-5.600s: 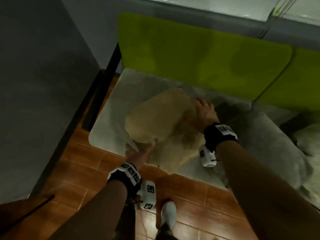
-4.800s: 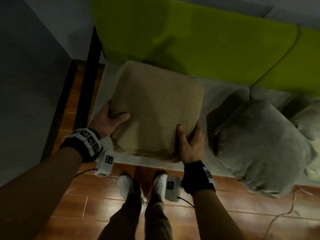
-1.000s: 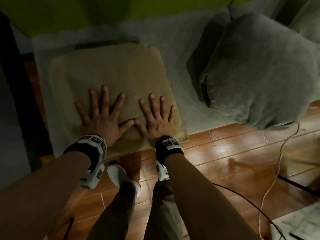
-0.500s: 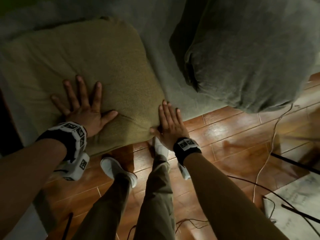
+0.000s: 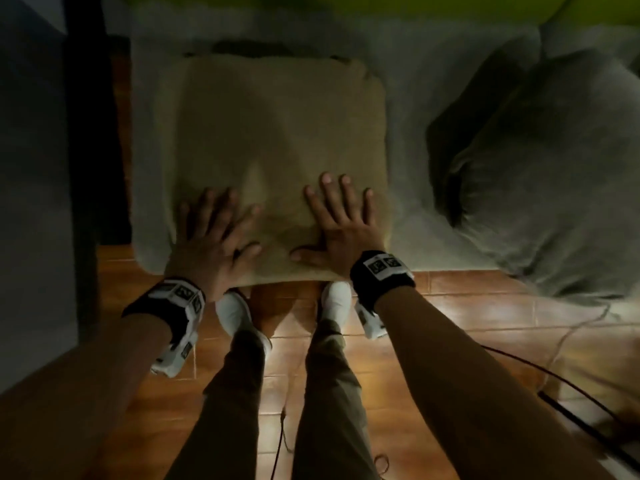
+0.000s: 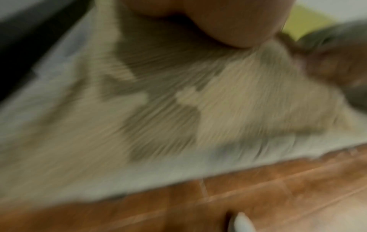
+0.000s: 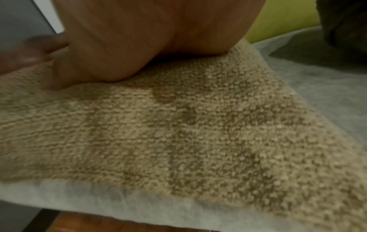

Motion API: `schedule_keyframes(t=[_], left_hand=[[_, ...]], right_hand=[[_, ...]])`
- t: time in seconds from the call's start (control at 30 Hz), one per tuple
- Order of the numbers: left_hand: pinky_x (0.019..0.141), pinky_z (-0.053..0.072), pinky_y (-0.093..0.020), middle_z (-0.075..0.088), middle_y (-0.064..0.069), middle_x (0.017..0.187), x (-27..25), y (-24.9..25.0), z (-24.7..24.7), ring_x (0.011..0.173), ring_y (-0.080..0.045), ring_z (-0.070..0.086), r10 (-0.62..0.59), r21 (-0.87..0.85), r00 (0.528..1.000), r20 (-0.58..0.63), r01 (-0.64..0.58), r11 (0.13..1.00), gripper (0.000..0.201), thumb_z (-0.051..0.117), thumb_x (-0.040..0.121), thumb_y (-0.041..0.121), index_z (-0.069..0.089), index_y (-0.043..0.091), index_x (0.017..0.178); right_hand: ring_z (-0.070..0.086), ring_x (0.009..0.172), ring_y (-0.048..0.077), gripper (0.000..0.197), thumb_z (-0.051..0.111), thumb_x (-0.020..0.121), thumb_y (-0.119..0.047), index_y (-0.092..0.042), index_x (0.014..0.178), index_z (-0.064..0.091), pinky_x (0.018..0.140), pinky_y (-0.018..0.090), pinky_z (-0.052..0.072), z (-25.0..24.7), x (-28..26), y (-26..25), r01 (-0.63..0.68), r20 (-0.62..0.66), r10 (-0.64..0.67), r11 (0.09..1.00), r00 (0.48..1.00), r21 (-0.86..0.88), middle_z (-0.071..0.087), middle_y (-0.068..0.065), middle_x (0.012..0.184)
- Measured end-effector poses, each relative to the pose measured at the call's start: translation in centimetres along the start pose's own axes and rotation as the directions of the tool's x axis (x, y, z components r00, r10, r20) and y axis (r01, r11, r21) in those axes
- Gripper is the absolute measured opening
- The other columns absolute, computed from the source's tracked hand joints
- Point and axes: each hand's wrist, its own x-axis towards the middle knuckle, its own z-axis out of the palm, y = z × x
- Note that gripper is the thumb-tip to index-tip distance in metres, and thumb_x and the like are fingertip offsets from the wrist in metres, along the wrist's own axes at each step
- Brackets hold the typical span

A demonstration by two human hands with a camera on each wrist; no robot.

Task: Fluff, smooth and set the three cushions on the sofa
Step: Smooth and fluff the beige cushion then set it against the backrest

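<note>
Your left hand [image 5: 211, 244] and right hand [image 5: 341, 223] press flat, fingers spread, on the tan cushion [image 5: 277, 133], which lies on the grey sofa seat [image 5: 408, 168] above the brown tiled floor [image 5: 450, 317]; a grey cushion [image 5: 554, 174] sits alongside.

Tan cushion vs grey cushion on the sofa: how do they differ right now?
The tan cushion lies flat and square on the seat; the grey cushion sits bulged and rumpled. Left hand and right hand press flat on the tan one; nothing touches the grey one. Both rest on the sofa.
</note>
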Motion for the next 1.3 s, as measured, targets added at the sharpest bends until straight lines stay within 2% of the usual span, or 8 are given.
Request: schedule_keyframes(t=[0.17,0.3,0.43,0.6,0.7,0.83,1.0,1.3], left_hand=[[0.116,0.004,-0.069,-0.021,-0.009,0.165,-3.6,-2.4,6.4,0.147,-0.045,-0.026,-0.198,-0.083,0.925,0.324,0.237,0.968,0.092,-0.021,0.084,0.072,0.02,0.035,0.157],[0.119,0.006,-0.062,-0.032,0.009,0.161,-4.5,-0.4,6.0,0.152,-0.035,-0.013,-0.359,-0.36,0.904,0.231,0.423,0.832,0.072,0.005,0.088,0.076,-0.022,0.05,0.149],[0.116,0.019,-0.062,0.02,-0.001,0.164,-4.9,-0.8,3.5,0.147,-0.034,0.025,-0.592,-0.601,0.724,0.353,0.661,0.45,0.06,0.024,0.099,0.06,0.016,0.036,0.154],[0.116,0.026,-0.049,0.017,-0.006,0.166,-7.0,-2.0,1.5,0.148,-0.031,0.025,-0.741,-0.793,0.579,0.34,0.601,0.105,0.083,0.043,0.092,0.07,0.012,0.03,0.158],[0.106,0.039,-0.04,0.041,-0.003,0.153,-6.7,-3.2,1.3,0.137,-0.029,0.044,-0.666,-0.838,0.634,0.393,0.545,0.024,0.08,0.054,0.093,0.059,0.018,0.028,0.157],[0.088,0.058,-0.05,0.07,-0.015,0.106,-6.5,-4.6,2.0,0.095,-0.032,0.069,-0.574,-0.874,0.699,0.427,0.482,-0.063,0.028,0.066,0.091,0.038,0.066,0.015,0.107],[0.074,0.058,-0.031,0.067,-0.01,0.116,-8.3,-5.7,3.5,0.1,-0.024,0.069,-0.653,-0.895,0.616,0.441,0.251,-0.368,0.016,0.066,0.095,0.02,0.06,0.014,0.108],[0.071,0.053,-0.023,0.061,0.014,0.094,-10.9,-6.0,2.6,0.084,-0.001,0.06,-0.616,-0.938,0.717,0.325,0.164,-0.304,0.03,0.072,0.089,0.012,0.057,0.033,0.105]], right_hand=[[-0.027,0.151,0.025,0.11,0.026,0.073,-0.097,-0.042,0.147,-0.034,0.12,0.063,-0.013,0.5,0.2,-0.9,-0.014,0.037,0.013,1.0,0.999,0.018,-0.043,-0.01,0.154],[-0.038,0.144,0.025,0.109,0.023,0.074,-0.098,-0.043,0.137,-0.047,0.119,0.064,-0.014,0.0,0.8,-0.8,-0.032,0.148,0.03,0.999,0.988,0.014,-0.053,-0.01,0.145],[-0.04,0.146,0.026,0.107,0.024,0.078,-0.096,-0.044,0.134,-0.05,0.119,0.064,-0.015,-2.6,0.7,-1.7,-0.045,0.178,0.04,0.999,0.983,0.024,-0.057,-0.011,0.143],[-0.004,0.156,0.027,0.07,0.038,0.098,-0.054,-0.034,0.16,0.012,0.118,0.07,-0.003,-7.6,-3.6,-3.1,0.172,-0.314,-0.143,0.983,0.939,0.067,-0.001,0.0,0.17],[-0.009,0.154,0.023,0.075,0.043,0.097,-0.055,-0.043,0.159,0.002,0.116,0.073,-0.001,-7.0,-4.2,-5.9,0.378,-0.254,-0.388,0.921,0.886,-0.091,-0.009,-0.007,0.168],[-0.027,0.151,0.023,0.111,0.054,0.082,-0.077,-0.046,0.151,-0.027,0.112,0.078,-0.006,-2.8,-1.0,-6.4,0.249,0.035,-0.248,0.94,0.968,-0.232,-0.031,-0.01,0.165],[-0.031,0.151,0.027,0.116,0.054,0.078,-0.079,-0.044,0.152,-0.028,0.111,0.077,-0.009,-2.2,0.2,-7.6,0.195,0.106,-0.172,0.938,0.979,-0.286,-0.035,-0.007,0.164],[0.004,0.157,0.031,0.069,0.052,0.096,-0.055,-0.033,0.157,0.029,0.116,0.072,-0.007,-5.4,-2.2,-15.8,0.282,-0.349,-0.307,0.952,0.885,-0.122,0.014,0.002,0.17]])
